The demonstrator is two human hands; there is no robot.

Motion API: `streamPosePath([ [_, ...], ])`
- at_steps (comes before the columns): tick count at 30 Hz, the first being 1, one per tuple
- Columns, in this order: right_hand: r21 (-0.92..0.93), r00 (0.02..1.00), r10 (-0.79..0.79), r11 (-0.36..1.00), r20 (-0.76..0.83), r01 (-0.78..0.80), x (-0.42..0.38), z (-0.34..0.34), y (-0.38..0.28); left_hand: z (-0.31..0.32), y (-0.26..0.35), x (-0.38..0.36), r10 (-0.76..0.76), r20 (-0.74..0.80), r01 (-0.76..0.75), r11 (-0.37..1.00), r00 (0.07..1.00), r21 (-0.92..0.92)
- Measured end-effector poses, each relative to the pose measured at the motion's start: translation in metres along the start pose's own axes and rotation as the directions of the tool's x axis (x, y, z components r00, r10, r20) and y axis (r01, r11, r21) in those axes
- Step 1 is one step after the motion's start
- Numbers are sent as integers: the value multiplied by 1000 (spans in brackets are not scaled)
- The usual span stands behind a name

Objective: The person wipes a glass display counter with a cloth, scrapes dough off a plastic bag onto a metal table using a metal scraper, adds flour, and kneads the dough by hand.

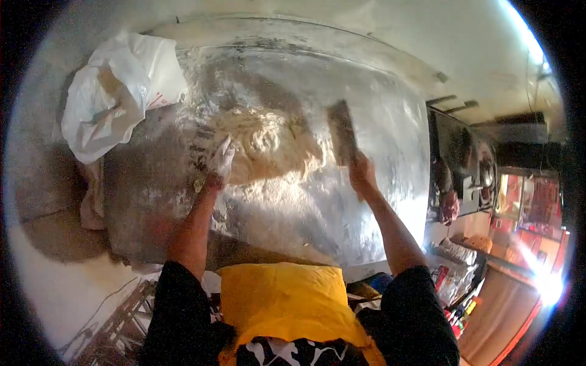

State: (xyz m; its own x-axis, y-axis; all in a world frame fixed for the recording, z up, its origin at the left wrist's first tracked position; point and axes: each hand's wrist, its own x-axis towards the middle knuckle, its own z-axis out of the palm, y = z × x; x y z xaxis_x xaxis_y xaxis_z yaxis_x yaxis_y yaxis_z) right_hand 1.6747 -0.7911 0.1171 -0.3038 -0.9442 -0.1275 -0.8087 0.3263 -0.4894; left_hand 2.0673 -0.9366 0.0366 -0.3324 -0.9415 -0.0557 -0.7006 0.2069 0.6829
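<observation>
Head view: on the floured metal table, a pale dough mass in the middle. Left hand, floury, fingers spread flat against the dough's left edge. Right hand closed around a flat scraper, just right of the dough. White plastic bag at far left corner. Yellow apron covering near table edge. Right-side background blurred, hard to read.

Pale dough, yellow apron
</observation>
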Motion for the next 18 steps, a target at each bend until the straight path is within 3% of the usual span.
streamPosePath([
  [1,278,959,282,918,42,-282,-28,-2,8,1,-1,-11,5,-24,-5,1000,1000,-17],
  [2,509,845,510,690,163,-514,-54,-4,16,-1,-5,-25,-19,-64,16,998,998,-56],
  [5,578,819,569,645,75,-501,-106,54,82,-18,-25,-58,-133,-184,101,979,974,-178],
  [6,568,852,524,704,-9,-427,-118,96,119,-22,-29,-72,-141,-207,101,976,968,-192],
  [7,255,938,170,963,-302,-92,-118,134,135,-25,-29,-88,-131,-219,88,977,967,-196],
  [8,-162,862,-271,962,-429,222,-123,168,151,-27,-29,-104,-116,-230,71,978,966,-195],
  [9,140,974,22,990,-224,10,-113,140,80,-27,-24,-118,-89,-229,43,979,969,-200],
  [10,322,950,313,898,11,-299,-102,104,-1,-26,-17,-131,-54,-222,4,976,974,-219],
  [11,372,972,233,906,-42,-202,-89,115,-27,-30,-4,-142,-16,-189,-41,954,982,-296],
  [12,417,983,156,903,-98,-102,-81,125,-48,-29,0,-151,-7,-188,-32,979,982,-204],
  [14,541,973,225,824,-43,-167,-79,93,-106,-58,73,-167,-369,35,351,844,929,-405],
  [15,646,964,265,737,-5,-199,-82,94,-110,-56,67,-173,-369,25,348,847,929,-403],
  [16,647,966,257,739,-11,-189,-82,81,-122,-47,49,-175,-450,145,443,677,881,-588],
  [17,568,989,138,819,-58,-81,-85,55,-140,-35,27,-178,-490,284,520,455,824,-723],
  [18,478,996,16,878,-90,29,-89,42,-150,-19,-6,-188,-488,283,517,455,826,-725],
])
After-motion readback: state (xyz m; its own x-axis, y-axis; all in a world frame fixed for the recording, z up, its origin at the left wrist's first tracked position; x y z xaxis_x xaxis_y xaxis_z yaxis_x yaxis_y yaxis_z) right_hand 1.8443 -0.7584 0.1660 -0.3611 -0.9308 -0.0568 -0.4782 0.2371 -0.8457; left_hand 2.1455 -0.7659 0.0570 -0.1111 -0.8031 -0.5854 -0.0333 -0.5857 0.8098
